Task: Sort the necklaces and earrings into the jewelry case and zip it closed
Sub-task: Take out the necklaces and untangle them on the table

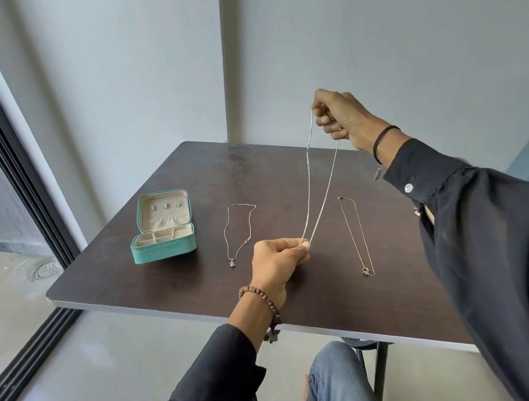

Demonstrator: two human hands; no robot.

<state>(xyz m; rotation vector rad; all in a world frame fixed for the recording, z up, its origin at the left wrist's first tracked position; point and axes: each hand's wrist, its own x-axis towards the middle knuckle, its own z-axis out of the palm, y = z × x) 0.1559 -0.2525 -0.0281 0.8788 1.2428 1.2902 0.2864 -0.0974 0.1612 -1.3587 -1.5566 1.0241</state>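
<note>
Pinching the chain (308, 158) low with the left hand (278, 262) and high with the right hand (343, 118), holding it taut above the table (323, 298), probably keeping it untangled; presumably aiming for the open case (164, 249) at left.

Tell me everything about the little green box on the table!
The jewelry case is teal outside with a cream lining. It stands open on the dark table, lid tipped up at the back. The base has small compartments; the lid has little tabs and a gathered pocket. Only the table touches it.
</note>
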